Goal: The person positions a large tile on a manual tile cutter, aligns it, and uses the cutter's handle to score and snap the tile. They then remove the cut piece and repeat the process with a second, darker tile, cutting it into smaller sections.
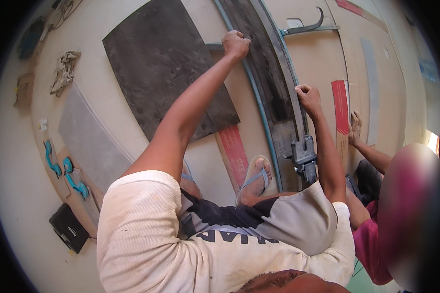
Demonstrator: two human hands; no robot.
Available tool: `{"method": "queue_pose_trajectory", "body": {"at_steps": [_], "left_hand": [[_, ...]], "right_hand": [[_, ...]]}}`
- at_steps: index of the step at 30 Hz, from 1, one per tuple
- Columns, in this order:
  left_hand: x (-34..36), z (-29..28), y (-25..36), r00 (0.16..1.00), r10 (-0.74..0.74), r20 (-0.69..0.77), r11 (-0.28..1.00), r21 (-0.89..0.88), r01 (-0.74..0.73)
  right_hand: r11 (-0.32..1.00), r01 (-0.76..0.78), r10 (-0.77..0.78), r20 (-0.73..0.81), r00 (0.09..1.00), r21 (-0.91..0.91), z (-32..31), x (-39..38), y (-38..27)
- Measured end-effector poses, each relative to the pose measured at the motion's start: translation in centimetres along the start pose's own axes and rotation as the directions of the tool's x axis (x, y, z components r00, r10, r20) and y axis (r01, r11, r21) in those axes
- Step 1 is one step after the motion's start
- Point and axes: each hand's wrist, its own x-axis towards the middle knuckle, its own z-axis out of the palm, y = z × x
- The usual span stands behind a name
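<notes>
A long tile cutter (277, 102) with blue-green edges and dark rails lies lengthwise in front of me. My left hand (236, 45) is closed at the cutter's left edge, toward its far part. My right hand (309, 99) is closed too, its fingers pinched at the right rail, nearer to me. What lies under the fingers of either hand is partly hidden. A grey metal clamp-like head (304, 157) sits on the near end of the cutter, below my right hand. Left of the cutter lies a large dark tile (166, 68), partly beneath my left forearm.
A curved lever (305, 28) juts from the cutter's right side. Cardboard with a red strip (341, 107) lies to the right, where a co-worker's hand (355, 128) rests. Leftward are a grey tile (90, 129), teal suction cups (75, 178), a black case (69, 228) and a cloth (64, 72).
</notes>
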Motion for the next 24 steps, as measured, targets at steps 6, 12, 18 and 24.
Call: {"method": "queue_pose_trajectory", "body": {"at_steps": [6, 12, 18, 24], "left_hand": [[-0.3, -0.8, 1.0, 1.000, -0.016, 0.009, 1.000, -0.007, 0.016], [0.1, -1.7, 3.7, 0.999, -0.026, -0.047, 0.989, 0.146, 0.032], [4.3, -3.0, 4.9, 0.969, 0.017, -0.246, 0.986, 0.165, 0.025], [4.8, 0.0, 2.9, 0.887, 0.157, -0.434, 0.975, 0.210, -0.069]], "right_hand": [[1.000, -0.003, 0.003, 0.005, 1.000, -0.023, -0.1, 0.0, -0.8], [1.000, -0.002, 0.001, 0.031, 1.000, 0.021, -0.3, 0.2, 0.3], [0.989, 0.125, -0.130, -0.070, 0.989, -0.078, 0.1, 2.6, -2.5], [0.901, 0.388, -0.408, -0.075, 0.910, -0.194, 2.2, 13.3, -10.1]]}}
